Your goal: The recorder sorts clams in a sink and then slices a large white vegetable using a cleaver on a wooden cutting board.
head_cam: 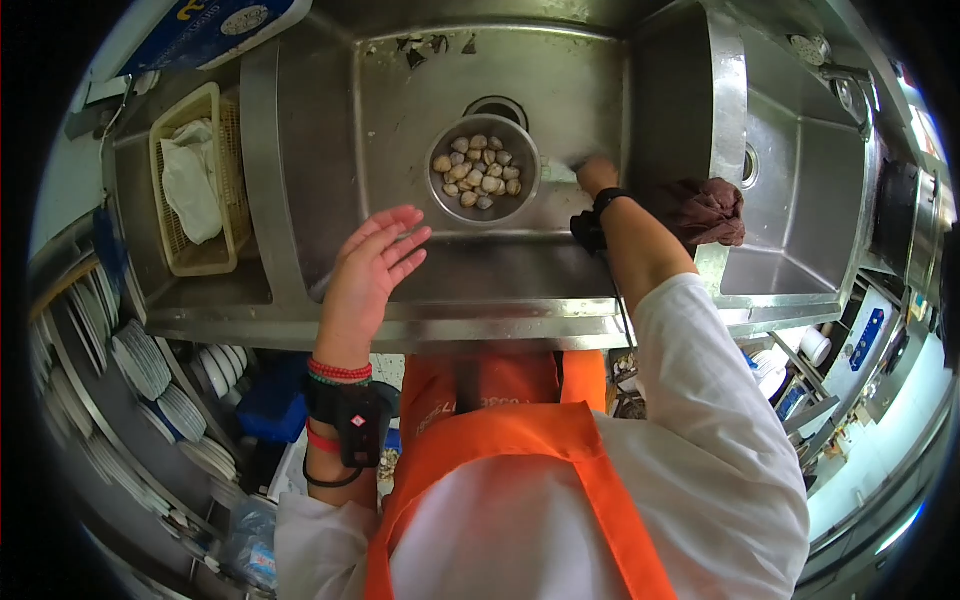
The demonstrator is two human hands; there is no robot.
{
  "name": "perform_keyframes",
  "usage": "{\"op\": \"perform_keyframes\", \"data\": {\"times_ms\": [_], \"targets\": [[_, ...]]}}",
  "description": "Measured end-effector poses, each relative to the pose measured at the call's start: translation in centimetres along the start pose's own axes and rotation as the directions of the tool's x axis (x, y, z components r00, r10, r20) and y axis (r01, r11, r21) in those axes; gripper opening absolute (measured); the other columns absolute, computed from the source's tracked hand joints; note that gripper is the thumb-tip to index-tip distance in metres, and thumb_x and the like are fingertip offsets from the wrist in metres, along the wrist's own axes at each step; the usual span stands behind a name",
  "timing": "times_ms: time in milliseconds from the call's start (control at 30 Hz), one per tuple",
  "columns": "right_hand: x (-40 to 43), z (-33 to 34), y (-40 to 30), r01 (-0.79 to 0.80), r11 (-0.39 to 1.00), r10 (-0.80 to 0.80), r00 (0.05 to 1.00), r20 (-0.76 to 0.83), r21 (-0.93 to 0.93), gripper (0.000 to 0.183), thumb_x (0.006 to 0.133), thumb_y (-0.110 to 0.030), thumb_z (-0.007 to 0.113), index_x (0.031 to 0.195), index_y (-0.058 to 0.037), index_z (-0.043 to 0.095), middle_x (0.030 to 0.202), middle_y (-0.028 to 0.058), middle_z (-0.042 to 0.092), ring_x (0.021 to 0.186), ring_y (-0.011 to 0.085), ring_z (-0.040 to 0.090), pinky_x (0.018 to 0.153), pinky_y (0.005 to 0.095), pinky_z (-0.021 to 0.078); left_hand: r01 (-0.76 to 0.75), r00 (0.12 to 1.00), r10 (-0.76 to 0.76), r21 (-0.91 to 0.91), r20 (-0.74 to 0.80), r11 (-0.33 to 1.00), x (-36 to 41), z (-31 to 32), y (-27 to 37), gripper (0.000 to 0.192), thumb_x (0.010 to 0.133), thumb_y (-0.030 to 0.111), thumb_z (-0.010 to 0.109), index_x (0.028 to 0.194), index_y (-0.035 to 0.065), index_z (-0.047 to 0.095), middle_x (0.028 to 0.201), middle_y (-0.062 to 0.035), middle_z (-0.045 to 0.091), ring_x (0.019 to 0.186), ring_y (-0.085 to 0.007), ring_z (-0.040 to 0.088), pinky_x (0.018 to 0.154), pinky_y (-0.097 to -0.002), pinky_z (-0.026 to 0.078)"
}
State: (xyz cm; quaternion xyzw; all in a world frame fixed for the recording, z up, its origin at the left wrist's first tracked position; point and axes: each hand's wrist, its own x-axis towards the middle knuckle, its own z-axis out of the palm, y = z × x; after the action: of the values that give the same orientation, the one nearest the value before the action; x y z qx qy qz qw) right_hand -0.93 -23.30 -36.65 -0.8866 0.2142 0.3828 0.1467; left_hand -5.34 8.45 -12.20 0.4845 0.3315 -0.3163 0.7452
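A round metal bowl (486,216) with many clams (480,171) in it stands in the middle sink basin (420,82), just in front of the drain (496,109). My left hand (382,251), fingers apart and holding nothing, is over the basin's front wall, left of the bowl. To the bowl's right, my right hand (598,175) reaches low into the basin; its fingers are blurred, and whether they grip anything cannot be made out. Between that hand and the bowl lies a pale, greenish-white patch that I cannot identify. Dark scraps (415,57) lie near the basin's back wall.
A dark brown cloth (712,212) hangs over the divider (727,112) beside the right basin (799,150). In the left basin stands a cream plastic basket (156,195) holding a white cloth or bag (191,184). Stacked plates (142,360) fill racks below left.
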Motion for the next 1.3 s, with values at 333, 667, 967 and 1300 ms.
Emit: {"op": "perform_keyframes", "data": {"times_ms": [333, 667, 967, 1300], "targets": [[-14.1, -10.6, -9.5, -0.132, 0.342, -0.683, 0.645, 0.343, 0.93, 0.035, 0.083, -0.013, 0.057, 0.113, 0.0008, 0.045, 0.101, 0.0093, 0.053, 0.085, 0.0202, 0.059, 0.079, 0.0317, 0.0513, -0.168, 0.984, 0.129, 0.376, 0.126, 0.911, 1.9, 2.3, -0.4, 0.037, 0.085, 0.015, 0.053, 0.119, 0.0042, 0.044, 0.116, -0.009, 0.05, 0.098, -0.0154, 0.054, 0.083, -0.0278, 0.043], [-23.6, -14.2, -10.8, -0.085, 0.104, -0.773, 0.62, 0.134, 0.991, 0.03, 0.085, -0.013, 0.056, 0.11, -0.0022, 0.044, 0.098, 0.0072, 0.051, 0.085, 0.0144, 0.054, 0.071, 0.0275, 0.0499, -0.66, 0.751, 0.547, 0.416, 0.369, 0.625, -1.1, 5.6, 1.4, 0.043, 0.076, 0.004, 0.063, 0.117, 0.0066, 0.051, 0.105, -0.0067, 0.049, 0.09, -0.0149, 0.056, 0.071, -0.023, 0.048], [-26.6, -15.3, -11.5, 0.264, 0.061, -0.788, 0.605, -0.116, 0.963, 0.034, 0.08, -0.002, 0.057, 0.112, 0.0024, 0.047, 0.098, 0.0071, 0.054, 0.081, 0.0109, 0.055, 0.066, 0.0234, 0.05, -0.76, 0.647, 0.682, 0.361, 0.341, 0.54, -4.0, 6.7, 2.6, 0.035, 0.074, -0.003, 0.061, 0.108, 0.0038, 0.056, 0.106, -0.0083, 0.05, 0.091, -0.0156, 0.057, 0.075, -0.0252, 0.05], [-28.6, -14.9, -11.4, 0.467, 0.113, -0.744, 0.624, -0.237, 0.877, 0.037, 0.081, -0.004, 0.057, 0.116, 0.0037, 0.05, 0.099, 0.0079, 0.058, 0.082, 0.0113, 0.056, 0.068, 0.0235, 0.048, -0.803, 0.575, 0.733, 0.421, 0.364, 0.422, -5.4, 6.9, 3.2, 0.034, 0.069, -0.007, 0.062, 0.101, -0.0001, 0.057, 0.096, -0.0088, 0.055, 0.084, -0.0149, 0.06, 0.072, -0.0245, 0.052]]}}
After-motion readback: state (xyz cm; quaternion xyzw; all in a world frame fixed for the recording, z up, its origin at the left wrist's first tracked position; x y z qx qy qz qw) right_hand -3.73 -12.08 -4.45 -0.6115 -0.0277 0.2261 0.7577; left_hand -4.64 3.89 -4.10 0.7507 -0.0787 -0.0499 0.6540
